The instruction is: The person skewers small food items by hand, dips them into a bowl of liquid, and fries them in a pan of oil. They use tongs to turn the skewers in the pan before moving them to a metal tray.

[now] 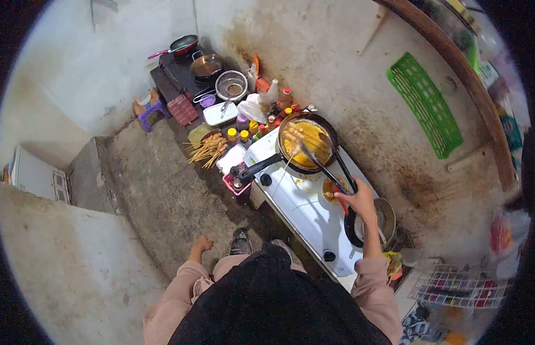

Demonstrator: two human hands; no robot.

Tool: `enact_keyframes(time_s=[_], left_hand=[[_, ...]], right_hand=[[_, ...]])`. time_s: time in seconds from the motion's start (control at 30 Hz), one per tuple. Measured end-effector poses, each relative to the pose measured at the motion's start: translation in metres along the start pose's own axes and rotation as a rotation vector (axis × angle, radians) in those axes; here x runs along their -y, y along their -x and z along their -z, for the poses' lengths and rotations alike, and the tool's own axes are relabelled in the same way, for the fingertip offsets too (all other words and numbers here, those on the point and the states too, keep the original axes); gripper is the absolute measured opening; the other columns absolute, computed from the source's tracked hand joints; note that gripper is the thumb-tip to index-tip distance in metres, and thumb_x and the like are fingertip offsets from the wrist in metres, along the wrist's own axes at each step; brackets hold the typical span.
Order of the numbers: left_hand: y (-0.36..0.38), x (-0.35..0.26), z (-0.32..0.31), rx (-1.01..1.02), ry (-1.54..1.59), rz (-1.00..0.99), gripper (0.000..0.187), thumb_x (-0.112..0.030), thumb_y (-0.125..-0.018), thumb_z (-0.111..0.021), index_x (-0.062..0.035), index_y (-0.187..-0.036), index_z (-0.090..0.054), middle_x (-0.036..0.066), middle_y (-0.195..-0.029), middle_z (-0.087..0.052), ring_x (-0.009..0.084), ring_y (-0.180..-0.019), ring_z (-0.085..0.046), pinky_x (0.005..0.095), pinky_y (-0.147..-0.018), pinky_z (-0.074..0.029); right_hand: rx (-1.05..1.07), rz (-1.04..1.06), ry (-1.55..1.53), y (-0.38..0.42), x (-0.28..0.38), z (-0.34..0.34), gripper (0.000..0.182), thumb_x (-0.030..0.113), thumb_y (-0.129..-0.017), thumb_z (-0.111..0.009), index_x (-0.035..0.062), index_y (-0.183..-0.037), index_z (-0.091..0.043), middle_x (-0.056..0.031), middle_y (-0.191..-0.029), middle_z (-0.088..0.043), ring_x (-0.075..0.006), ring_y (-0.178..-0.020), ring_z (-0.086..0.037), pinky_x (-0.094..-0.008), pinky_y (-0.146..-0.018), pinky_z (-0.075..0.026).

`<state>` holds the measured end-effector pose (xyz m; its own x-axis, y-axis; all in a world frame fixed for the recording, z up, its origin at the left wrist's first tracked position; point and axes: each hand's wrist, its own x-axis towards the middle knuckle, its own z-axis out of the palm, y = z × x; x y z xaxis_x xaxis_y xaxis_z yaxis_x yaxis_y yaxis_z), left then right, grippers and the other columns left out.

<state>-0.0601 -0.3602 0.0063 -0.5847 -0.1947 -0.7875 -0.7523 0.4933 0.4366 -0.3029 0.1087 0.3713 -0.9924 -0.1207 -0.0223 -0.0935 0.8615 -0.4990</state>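
My right hand (359, 198) is closed around the handle end of black tongs (325, 168). The tongs' two arms spread apart toward a dark frying pan (334, 131) on the white stove (302, 204). One tip reaches over the skewered food (294, 133) that lies in yellow bubbling oil (309, 129). The pan's black handle (261, 167) points toward the lower left. Below my right wrist sits a bowl with yellowish contents (330, 185), partly hidden by the hand. My left hand (204, 244) hangs low by my side, fingers curled, touching nothing that I can see.
A bundle of skewers (208, 150) lies left of the stove, near sauce bottles (273, 122) and a white tray (220, 114). Another pan (355, 227) rests on the stove's near end. A green basket (425, 106) hangs on the wall. A purple stool (146, 117) stands far left.
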Motion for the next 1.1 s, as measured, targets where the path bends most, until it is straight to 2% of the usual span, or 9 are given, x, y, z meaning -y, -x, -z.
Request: enact_keyframes(time_s=[0.13, 0.2, 0.23, 0.3, 0.57, 0.67, 0.73, 0.93, 1.1], left_hand=[[0.012, 0.05, -0.04, 0.022, 0.093, 0.119, 0.034, -0.031, -0.074, -0.052, 0.0005, -0.072, -0.065, 0.016, -0.066, -0.062, 0.0259, -0.063, -0.062, 0.0362, -0.064, -0.048], [0.013, 0.024, -0.046, -0.337, -0.148, -0.106, 0.031, -0.029, -0.073, -0.054, -0.0002, -0.068, -0.064, 0.014, -0.06, -0.061, 0.025, -0.053, -0.059, 0.0342, -0.058, -0.048], [0.013, 0.064, -0.063, -0.338, -0.134, -0.092, 0.031, -0.029, -0.073, -0.054, -0.0002, -0.068, -0.064, 0.014, -0.06, -0.061, 0.025, -0.053, -0.059, 0.0342, -0.058, -0.048], [0.032, 0.021, -0.049, -0.149, 0.102, 0.167, 0.029, -0.027, -0.071, -0.055, -0.0006, -0.065, -0.062, 0.013, -0.057, -0.059, 0.0233, -0.049, -0.057, 0.0339, -0.052, -0.045], [0.006, 0.02, -0.069, -0.152, 0.31, 0.154, 0.029, -0.026, -0.072, -0.054, -0.0007, -0.058, -0.059, 0.013, -0.054, -0.057, 0.0227, -0.047, -0.055, 0.0356, -0.049, -0.043], [0.016, -0.002, -0.057, -0.103, 0.293, 0.166, 0.029, -0.026, -0.072, -0.053, -0.0009, -0.059, -0.059, 0.013, -0.057, -0.058, 0.0231, -0.05, -0.056, 0.0358, -0.051, -0.044], [0.024, -0.019, -0.047, -0.096, 0.328, 0.184, 0.028, -0.026, -0.072, -0.053, -0.001, -0.059, -0.059, 0.013, -0.058, -0.059, 0.0234, -0.051, -0.057, 0.0359, -0.052, -0.044], [0.029, -0.028, -0.049, -0.159, 0.302, 0.211, 0.028, -0.024, -0.071, -0.053, 0.0001, -0.06, -0.06, 0.013, -0.057, -0.059, 0.0241, -0.056, -0.059, 0.0352, -0.055, -0.046], [0.032, -0.029, -0.05, -0.164, 0.232, 0.2, 0.025, -0.023, -0.072, -0.053, -0.002, -0.06, -0.06, 0.013, -0.057, -0.058, 0.0236, -0.051, -0.057, 0.0364, -0.051, -0.045]], right_hand=[[-0.025, 0.157, 0.391, -0.065, 0.019, -0.022, 0.066, 0.026, -0.055, -0.078, 0.0066, -0.112, -0.051, -0.0134, -0.102, -0.055, -0.0287, -0.091, -0.056, -0.0393, -0.075, -0.045], [0.045, 0.159, 0.477, -0.085, 0.028, -0.03, 0.064, 0.025, -0.055, -0.077, 0.0082, -0.112, -0.051, -0.0114, -0.103, -0.055, -0.0286, -0.091, -0.057, -0.0393, -0.075, -0.046], [0.092, 0.15, 0.556, -0.093, 0.03, -0.032, 0.063, 0.025, -0.056, -0.077, 0.0099, -0.111, -0.051, -0.0095, -0.104, -0.054, -0.0285, -0.09, -0.057, -0.0393, -0.074, -0.046], [0.124, 0.187, 0.586, -0.107, 0.023, -0.041, 0.063, 0.026, -0.057, -0.076, 0.0111, -0.113, -0.05, -0.0091, -0.105, -0.053, -0.0283, -0.09, -0.057, -0.0393, -0.074, -0.046], [0.199, 0.249, 0.483, -0.146, 0.0, -0.015, 0.053, 0.028, -0.062, -0.073, 0.0106, -0.108, -0.056, -0.0095, -0.094, -0.058, -0.0276, -0.09, -0.057, -0.0377, -0.074, -0.045], [0.189, 0.403, 0.306, -0.168, -0.029, -0.003, 0.041, 0.027, -0.067, -0.071, 0.0093, -0.102, -0.061, -0.0095, -0.079, -0.062, -0.0224, -0.076, -0.06, -0.0327, -0.067, -0.046], [0.47, -0.068, -0.043, -0.185, -0.046, 0.003, 0.033, 0.029, -0.073, -0.067, 0.0086, -0.098, -0.062, -0.0061, -0.068, -0.061, -0.0131, -0.057, -0.056, -0.0259, -0.053, -0.044], [0.767, -0.248, -0.105, -0.215, -0.083, 0.029, 0.029, 0.03, -0.078, -0.062, 0.0064, -0.096, -0.063, 0.0004, -0.065, -0.058, -0.0053, -0.047, -0.046, -0.021, -0.041, -0.035], [0.698, -0.19, -0.185, -0.224, -0.095, 0.029, 0.032, 0.031, -0.076, -0.065, 0.0043, -0.092, -0.063, -0.0003, -0.067, -0.059, -0.0078, -0.051, -0.05, -0.0222, -0.044, -0.039]])
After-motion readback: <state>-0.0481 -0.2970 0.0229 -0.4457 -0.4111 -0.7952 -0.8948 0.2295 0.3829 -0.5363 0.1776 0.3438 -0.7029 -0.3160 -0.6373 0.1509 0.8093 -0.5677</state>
